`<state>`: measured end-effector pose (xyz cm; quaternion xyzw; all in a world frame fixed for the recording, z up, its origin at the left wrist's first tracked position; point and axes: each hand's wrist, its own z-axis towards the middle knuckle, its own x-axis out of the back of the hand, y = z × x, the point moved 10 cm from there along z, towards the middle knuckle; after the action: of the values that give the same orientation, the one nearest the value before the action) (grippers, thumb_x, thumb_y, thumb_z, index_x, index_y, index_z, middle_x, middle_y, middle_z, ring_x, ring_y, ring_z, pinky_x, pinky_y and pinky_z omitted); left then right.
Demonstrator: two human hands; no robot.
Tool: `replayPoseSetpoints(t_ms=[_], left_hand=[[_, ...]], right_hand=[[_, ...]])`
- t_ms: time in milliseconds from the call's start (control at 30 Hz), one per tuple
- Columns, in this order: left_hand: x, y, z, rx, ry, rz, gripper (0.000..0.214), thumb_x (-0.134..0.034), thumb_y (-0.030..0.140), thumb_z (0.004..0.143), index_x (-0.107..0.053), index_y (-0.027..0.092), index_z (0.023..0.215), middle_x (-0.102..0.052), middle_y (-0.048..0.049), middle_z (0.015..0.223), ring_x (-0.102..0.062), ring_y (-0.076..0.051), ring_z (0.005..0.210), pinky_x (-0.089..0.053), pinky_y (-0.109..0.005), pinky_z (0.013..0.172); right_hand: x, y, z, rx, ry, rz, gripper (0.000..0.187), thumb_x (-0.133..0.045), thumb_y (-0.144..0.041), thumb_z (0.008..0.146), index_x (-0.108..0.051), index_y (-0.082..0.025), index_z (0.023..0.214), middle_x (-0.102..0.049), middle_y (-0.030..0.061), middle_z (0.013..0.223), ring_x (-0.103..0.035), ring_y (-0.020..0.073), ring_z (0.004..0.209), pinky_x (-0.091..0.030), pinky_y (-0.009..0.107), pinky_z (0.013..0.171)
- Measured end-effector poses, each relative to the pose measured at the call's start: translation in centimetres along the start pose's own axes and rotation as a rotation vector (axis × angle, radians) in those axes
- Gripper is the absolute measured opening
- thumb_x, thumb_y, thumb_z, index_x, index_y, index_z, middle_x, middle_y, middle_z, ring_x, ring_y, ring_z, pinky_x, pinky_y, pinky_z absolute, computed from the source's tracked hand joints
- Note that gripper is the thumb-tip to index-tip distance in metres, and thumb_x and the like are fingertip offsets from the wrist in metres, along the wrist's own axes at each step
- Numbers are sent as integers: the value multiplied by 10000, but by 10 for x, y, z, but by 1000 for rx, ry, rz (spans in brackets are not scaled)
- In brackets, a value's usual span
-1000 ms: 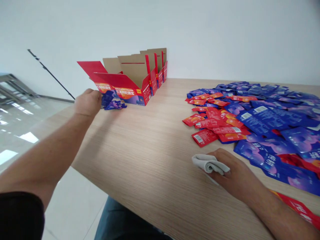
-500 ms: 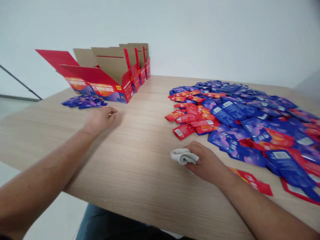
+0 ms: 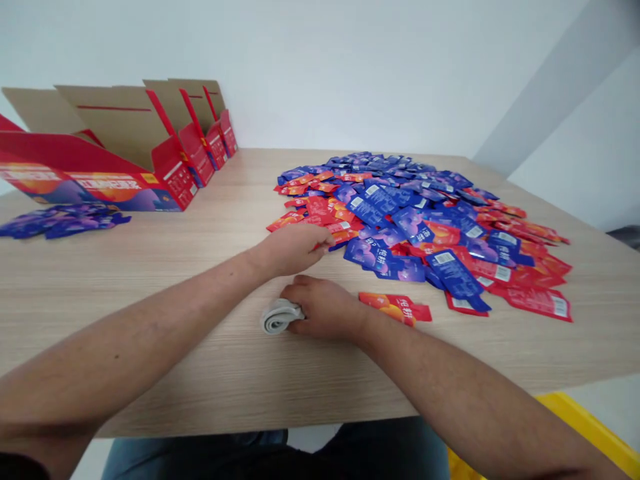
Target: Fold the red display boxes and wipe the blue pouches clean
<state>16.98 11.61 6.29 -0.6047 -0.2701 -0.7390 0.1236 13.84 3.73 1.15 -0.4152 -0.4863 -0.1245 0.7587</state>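
My left hand [image 3: 295, 245] reaches across the wooden table [image 3: 200, 280] to the near edge of a big heap of red and blue sachets [image 3: 410, 213]. Its fingers are curled onto a red sachet [image 3: 334, 235] at the heap's edge. My right hand [image 3: 325, 308] rests on the table just behind it, closed on a folded grey cloth [image 3: 278, 316]. A single red sachet [image 3: 397, 308] lies beside my right wrist.
A row of open red cardboard boxes [image 3: 115, 167] stands at the far left. A small pile of blue sachets [image 3: 60, 221] lies in front of the nearest box. Something yellow [image 3: 595, 427] shows below the table's right edge.
My left hand has left the blue sachets by the boxes and swung right across the table to the heap's edge. The view has turned right. My right hand still holds the cloth.
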Motion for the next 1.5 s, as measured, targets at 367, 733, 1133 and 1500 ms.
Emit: replayPoseSetpoints(t_ms=[367, 733, 1133, 1500], left_hand=[[-78, 60, 104, -303, -269, 387, 527, -635, 361, 832, -604, 142, 1311, -655, -187, 1235, -616, -321, 1100, -467, -396, 920], [-58, 52, 90, -160, -291, 256, 340, -436, 345, 932, -687, 165, 1075, -705, -111, 1060, -645, -239, 946, -454, -319, 787], [10, -89, -65, 542, 444, -619, 177, -585, 340, 841, -532, 190, 764, -493, 44, 603, -415, -103, 521, -309, -235, 514], [-48, -88, -105, 558, 389, -1048, 199, -625, 358, 818, -551, 174, 813, -551, 31, 662, -461, -101, 557, -347, -221, 522]], right_hand=[[-1, -4, 3, 58, -19, -76, 364, -729, -353, 836, -653, -174, 1144, -672, 114, 1210, -625, 284, 1091, -520, 355, 841], [0, -6, 3, 59, -18, -128, 320, -718, -378, 851, -640, -191, 1100, -652, 92, 1181, -636, 248, 1036, -537, 312, 778], [3, -10, -3, 42, -24, -71, 202, -730, -297, 829, -632, -218, 987, -617, 29, 976, -604, 195, 904, -472, 288, 745], [53, 2, -11, -5, 317, -106, 343, -738, -139, 763, -622, -207, 1079, -626, 65, 1023, -590, 231, 967, -490, 342, 814]])
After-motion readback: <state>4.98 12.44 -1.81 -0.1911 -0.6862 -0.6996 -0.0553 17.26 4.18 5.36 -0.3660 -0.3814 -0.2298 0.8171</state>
